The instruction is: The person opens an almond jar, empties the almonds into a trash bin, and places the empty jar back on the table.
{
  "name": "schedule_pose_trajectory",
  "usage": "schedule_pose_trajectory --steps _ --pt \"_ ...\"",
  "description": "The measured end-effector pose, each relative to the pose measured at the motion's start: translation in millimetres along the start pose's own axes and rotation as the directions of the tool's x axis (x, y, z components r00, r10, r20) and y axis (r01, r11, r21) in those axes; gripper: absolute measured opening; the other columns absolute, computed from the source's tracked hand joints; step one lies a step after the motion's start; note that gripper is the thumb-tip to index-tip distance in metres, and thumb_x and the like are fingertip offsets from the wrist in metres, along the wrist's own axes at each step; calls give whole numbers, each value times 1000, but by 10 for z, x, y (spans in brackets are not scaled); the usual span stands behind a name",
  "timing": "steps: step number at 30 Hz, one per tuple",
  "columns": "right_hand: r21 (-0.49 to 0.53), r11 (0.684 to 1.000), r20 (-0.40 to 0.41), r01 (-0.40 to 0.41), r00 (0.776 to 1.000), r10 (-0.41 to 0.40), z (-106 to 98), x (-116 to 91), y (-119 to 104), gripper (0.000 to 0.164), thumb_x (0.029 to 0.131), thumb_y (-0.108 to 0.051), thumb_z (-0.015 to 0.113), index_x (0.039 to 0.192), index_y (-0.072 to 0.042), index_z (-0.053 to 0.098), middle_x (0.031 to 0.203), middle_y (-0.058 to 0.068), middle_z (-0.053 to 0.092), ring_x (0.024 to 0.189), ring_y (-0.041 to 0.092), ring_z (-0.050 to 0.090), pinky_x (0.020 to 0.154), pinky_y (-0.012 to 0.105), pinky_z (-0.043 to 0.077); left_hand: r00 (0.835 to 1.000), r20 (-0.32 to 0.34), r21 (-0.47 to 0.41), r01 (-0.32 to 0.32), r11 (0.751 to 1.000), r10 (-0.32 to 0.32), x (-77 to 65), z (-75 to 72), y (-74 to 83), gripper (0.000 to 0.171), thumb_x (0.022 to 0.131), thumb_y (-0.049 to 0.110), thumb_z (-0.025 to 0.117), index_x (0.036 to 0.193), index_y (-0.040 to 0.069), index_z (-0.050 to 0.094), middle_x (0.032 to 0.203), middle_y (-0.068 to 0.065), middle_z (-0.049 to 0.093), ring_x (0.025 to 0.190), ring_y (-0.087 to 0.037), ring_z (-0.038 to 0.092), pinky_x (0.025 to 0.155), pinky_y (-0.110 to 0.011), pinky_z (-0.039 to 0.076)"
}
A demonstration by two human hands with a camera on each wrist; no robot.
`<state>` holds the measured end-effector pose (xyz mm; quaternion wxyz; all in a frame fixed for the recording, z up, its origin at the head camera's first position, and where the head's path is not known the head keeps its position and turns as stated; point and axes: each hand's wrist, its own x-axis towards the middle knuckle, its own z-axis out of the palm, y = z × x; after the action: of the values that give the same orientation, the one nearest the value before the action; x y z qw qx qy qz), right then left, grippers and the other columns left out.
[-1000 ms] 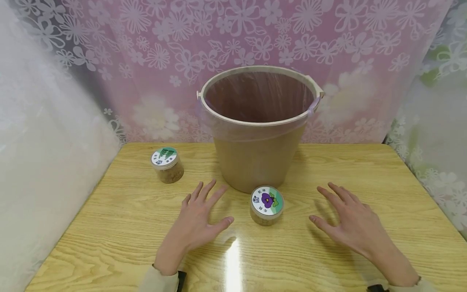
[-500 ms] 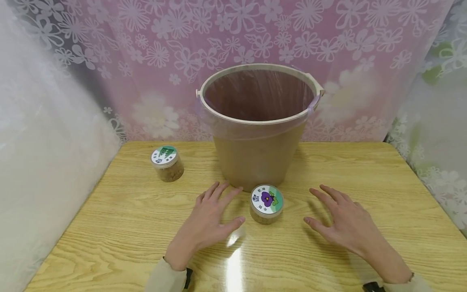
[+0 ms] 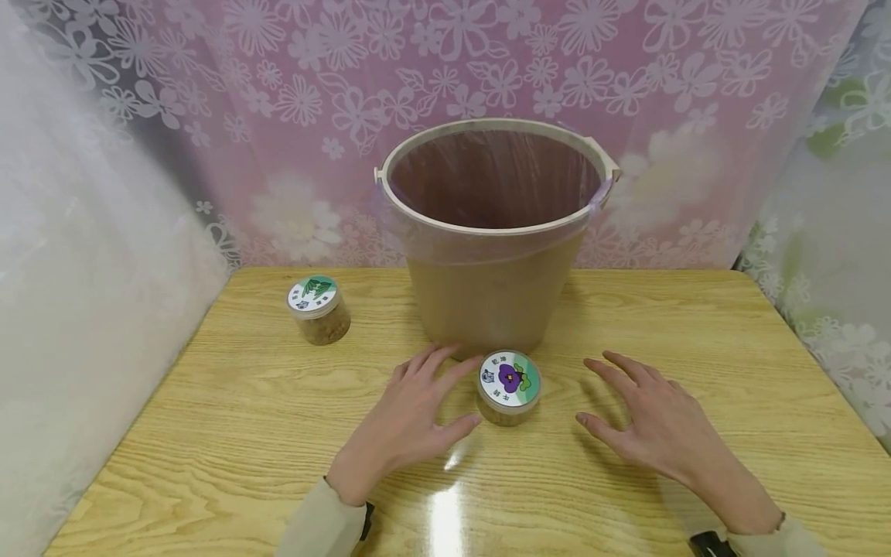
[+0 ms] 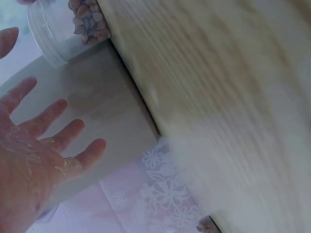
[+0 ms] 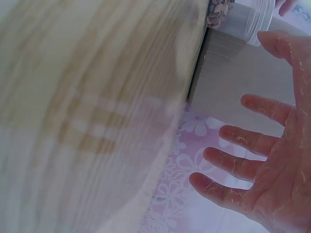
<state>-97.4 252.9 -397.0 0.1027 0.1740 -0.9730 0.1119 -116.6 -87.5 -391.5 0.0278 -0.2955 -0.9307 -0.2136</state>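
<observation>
A clear round jar stands on the table, its lid printed with a purple flower. In the left wrist view, small brown nut-like pieces fill the lower part of this jar. My left hand is just left of it, fingers spread, with thumb and index fingertips close to its side. On the right, my right hand hovers with fingers extended, a wider gap between it and the jar. Both palms face inward and hold nothing. A second jar, with a green leaf design on its lid, stands at the back left.
A large beige bucket lined with a thin plastic bag stands right behind the flower-lid jar. The wood-grain table ends at a pink floral curtain behind. Pale sheets hang on both sides.
My left hand has moved right, its fingertips now close beside the flower-lid jar. My right hand has shifted slightly left toward it. Both jars and the bucket stay in place.
</observation>
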Motion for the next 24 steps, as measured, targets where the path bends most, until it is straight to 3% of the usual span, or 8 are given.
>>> schedule_pose_trajectory --steps 13,24 --pt "-6 999 15 36 999 -36 25 46 -41 69 87 -57 73 143 -21 58 145 18 57 119 47 63 84 68 53 998 -4 -16 -61 998 61 141 34 108 60 97 54 60 152 33 48 161 -2 41 148 -32 39 112 -62 39" --pt "-2 999 33 42 999 -42 14 53 -51 67 86 -59 73 140 -20 61 145 18 58 118 46 64 83 68 53 997 55 11 -57 998 56 261 74 248 60 96 53 61 151 35 48 162 -3 39 148 -30 40 110 -60 43"
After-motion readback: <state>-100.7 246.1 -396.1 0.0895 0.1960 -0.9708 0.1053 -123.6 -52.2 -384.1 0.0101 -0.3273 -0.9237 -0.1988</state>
